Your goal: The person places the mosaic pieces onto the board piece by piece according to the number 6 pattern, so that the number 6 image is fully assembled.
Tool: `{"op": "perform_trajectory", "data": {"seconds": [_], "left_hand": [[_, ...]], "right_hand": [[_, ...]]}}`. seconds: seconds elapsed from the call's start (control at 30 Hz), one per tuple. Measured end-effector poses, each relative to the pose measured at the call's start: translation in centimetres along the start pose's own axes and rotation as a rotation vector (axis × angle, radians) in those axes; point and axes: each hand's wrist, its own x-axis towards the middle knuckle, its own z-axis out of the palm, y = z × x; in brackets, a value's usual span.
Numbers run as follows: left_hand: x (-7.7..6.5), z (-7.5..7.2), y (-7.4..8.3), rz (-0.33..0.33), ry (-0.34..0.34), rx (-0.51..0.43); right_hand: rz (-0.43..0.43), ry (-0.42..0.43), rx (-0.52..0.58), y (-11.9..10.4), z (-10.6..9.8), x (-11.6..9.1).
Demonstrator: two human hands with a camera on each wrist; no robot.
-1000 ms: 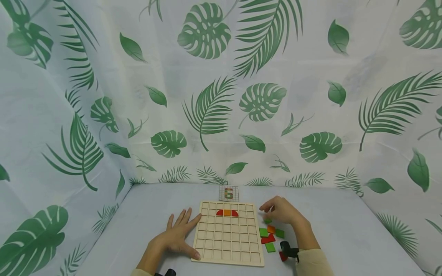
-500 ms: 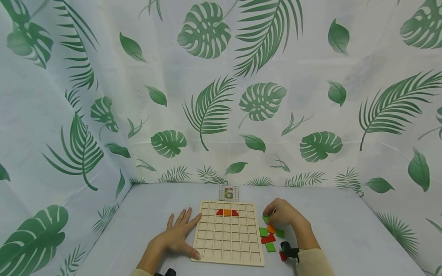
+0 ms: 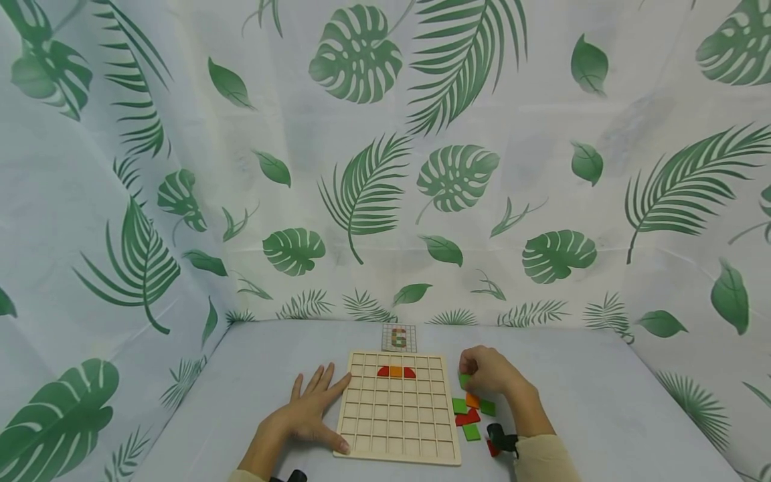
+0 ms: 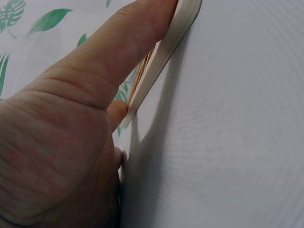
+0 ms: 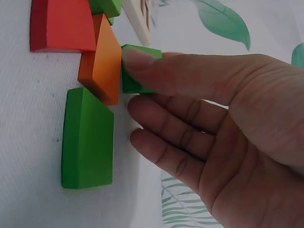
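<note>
My left hand (image 3: 308, 412) lies with spread fingers at the left side of a wooden grid board (image 3: 394, 422); its thumb rests on the near left corner and the index fingertip on the far left edge. Right of the board, my right hand (image 3: 492, 370) pinches a green square tile (image 5: 137, 69) between thumb and fingers. The thumb covers part of that tile. Two red quarter-round tiles (image 3: 409, 373) flank an orange square tile (image 3: 396, 371) in an upper row of the board.
Beside the board's right edge lie loose tiles: several green ones (image 3: 472, 432), an orange one (image 3: 472, 400) and red ones (image 3: 467, 418). A small grid card (image 3: 399, 338) with a coloured figure lies behind the board. Leaf-patterned cloth (image 3: 458, 254) rises at the back and sides.
My right hand has closed its thumb and fingers on the green tile at the top of the loose pile. The left hand and the board have stayed put.
</note>
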Motion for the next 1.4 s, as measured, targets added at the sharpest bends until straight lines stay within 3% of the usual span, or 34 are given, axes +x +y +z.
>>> {"op": "perform_trajectory", "data": {"seconds": [0.4,0.7,1.1,1.4], "left_hand": [[-0.2,0.0,0.1,0.013,0.01,0.008],[-0.3,0.0,-0.1,0.024,0.008,-0.009],[0.0,0.1,-0.2,0.012,0.009,-0.001],[-0.1,0.1,-0.2,0.011,0.005,0.002]], "right_hand": [[0.0,0.027,0.012,-0.3,0.2,0.2],[-0.144,0.104,0.079,-0.5,0.5,0.8],[-0.178,0.172,0.108,-2.1,0.7,0.6],[-0.213,0.167,0.116,-3.2,1.3,0.9]]}}
